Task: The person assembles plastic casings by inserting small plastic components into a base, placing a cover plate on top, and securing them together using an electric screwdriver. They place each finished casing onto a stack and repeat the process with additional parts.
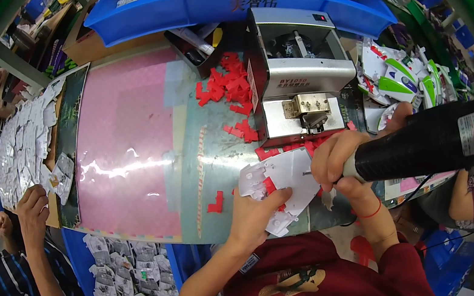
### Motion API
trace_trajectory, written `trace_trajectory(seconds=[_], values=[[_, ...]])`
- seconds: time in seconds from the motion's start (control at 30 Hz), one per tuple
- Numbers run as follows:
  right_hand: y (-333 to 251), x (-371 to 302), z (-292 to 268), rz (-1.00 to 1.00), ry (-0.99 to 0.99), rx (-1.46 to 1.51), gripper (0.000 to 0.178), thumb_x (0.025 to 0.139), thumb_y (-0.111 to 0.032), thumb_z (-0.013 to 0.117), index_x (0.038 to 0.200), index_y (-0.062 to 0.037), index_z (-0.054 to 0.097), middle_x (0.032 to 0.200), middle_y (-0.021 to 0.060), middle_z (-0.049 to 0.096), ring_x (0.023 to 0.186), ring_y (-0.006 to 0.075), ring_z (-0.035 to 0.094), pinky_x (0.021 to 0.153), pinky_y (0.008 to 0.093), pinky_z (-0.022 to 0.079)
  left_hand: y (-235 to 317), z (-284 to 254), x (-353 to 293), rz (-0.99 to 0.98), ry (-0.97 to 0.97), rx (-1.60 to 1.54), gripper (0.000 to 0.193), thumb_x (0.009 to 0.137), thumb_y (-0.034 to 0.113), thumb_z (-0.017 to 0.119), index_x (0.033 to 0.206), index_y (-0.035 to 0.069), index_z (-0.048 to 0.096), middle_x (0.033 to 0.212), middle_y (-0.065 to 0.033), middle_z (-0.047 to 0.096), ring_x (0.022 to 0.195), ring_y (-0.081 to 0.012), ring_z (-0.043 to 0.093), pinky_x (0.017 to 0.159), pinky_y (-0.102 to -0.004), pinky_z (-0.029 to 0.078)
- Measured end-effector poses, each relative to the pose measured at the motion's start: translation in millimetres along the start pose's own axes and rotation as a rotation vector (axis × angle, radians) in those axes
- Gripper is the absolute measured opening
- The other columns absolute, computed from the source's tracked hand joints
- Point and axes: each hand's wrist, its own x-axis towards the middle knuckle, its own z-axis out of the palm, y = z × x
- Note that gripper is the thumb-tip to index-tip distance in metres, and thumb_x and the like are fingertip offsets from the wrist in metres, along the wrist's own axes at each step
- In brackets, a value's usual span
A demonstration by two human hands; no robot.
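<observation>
My left hand (252, 218) grips a flat white plastic part (295, 175) near the table's front edge, its thumb on top. A small red plastic piece (269, 185) sits on the white part beside that thumb. My right hand (345, 156) is wrapped round the front end of a thick black electric screwdriver (426, 144), which lies roughly level and points left. Its tip is close to the white part's right side; whether they touch I cannot tell. Just beyond stands a metal screw feeder (299, 74). Loose red pieces (227, 85) are heaped along its left side.
A blue bin (167, 11) of white parts stands behind the feeder. White-and-green shells (401, 80) are piled at right. Bagged parts fill a blue crate (174, 261) at lower left. A dark box (196, 50) holds tools. Co-workers sit on both sides; one's hand (31, 206) reaches toward bagged parts.
</observation>
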Motion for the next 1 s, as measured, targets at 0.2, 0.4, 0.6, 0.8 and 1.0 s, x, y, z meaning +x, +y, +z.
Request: trace_trajectory(seconds=[0.2,0.4,0.6,0.8,1.0], values=[[-12,13,-3,-0.112,-0.249,-0.032,0.041,0.074,-0.011,0.064,0.107,-0.0171,0.041,0.057,0.0064,0.053,0.048,0.0183,0.054,0.045,0.0273,0.046,12,2,-1,-0.099,-0.052,0.017,0.035,0.066,-0.006,0.062,0.099,-0.002,0.052,0.088,-0.0083,0.06,0.077,-0.0147,0.058,0.068,-0.0273,0.048],[-32,26,-17,-0.058,-0.674,-0.208,0.085,0.075,-0.009,0.064,0.132,-0.0436,0.012,0.061,0.0071,0.057,0.05,0.0203,0.056,0.046,0.0307,0.049,21,6,-3,-0.094,-0.102,0.122,0.029,0.065,-0.002,0.064,0.093,-0.002,0.056,0.085,-0.0074,0.061,0.074,-0.0131,0.058,0.066,-0.0265,0.047],[-13,20,-21,-0.228,-0.053,-0.083,0.024,0.07,-0.013,0.069,0.085,-0.0018,0.053,0.061,0.0058,0.055,0.052,0.0177,0.053,0.049,0.0279,0.045,-1,-4,12,-0.116,-0.141,0.125,0.041,0.064,-0.008,0.063,0.102,-0.002,0.052,0.092,-0.0091,0.059,0.082,-0.0166,0.059,0.072,-0.0293,0.048],[7,34,-28,-0.207,0.127,-0.312,0.014,0.072,-0.007,0.062,0.076,-0.0009,0.05,0.066,0.0055,0.054,0.054,0.0096,0.051,0.05,0.0212,0.042,-6,-5,14,-0.176,-0.152,0.091,0.044,0.064,-0.009,0.062,0.105,-0.002,0.051,0.095,-0.0103,0.059,0.085,-0.018,0.058,0.074,-0.0301,0.048],[8,29,-19,0.024,0.282,-0.139,0.012,0.07,-0.001,0.06,0.074,0.0012,0.049,0.063,0.0064,0.052,0.049,0.0098,0.05,0.045,0.0209,0.041,-10,-4,15,-0.236,-0.171,0.072,0.045,0.064,-0.009,0.062,0.107,-0.002,0.05,0.097,-0.0107,0.058,0.087,-0.0184,0.058,0.076,-0.0305,0.048]])
